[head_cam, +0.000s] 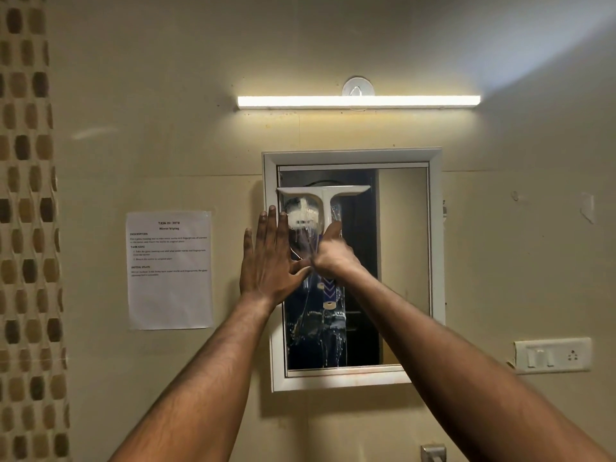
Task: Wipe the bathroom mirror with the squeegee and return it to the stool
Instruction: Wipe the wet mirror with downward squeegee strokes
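- Our right hand (pixel 333 253) is closed around the handle of the white squeegee (pixel 325 198), whose blade sits above our fist, level, near the top left of the mirror (pixel 401 261).
- Our left hand (pixel 268 261) holds nothing: fingers spread and pointing up, palm flat over the mirror's left frame edge, thumb reaching toward the right fist.
- Both forearms stretch forward and upward.

white T-shaped squeegee (pixel 325 195) upright, blade flat against upper left of mirror (pixel 401 248), handle pointing down, white-framed rectangular mirror wall-mounted, glass wet and streaked below the blade
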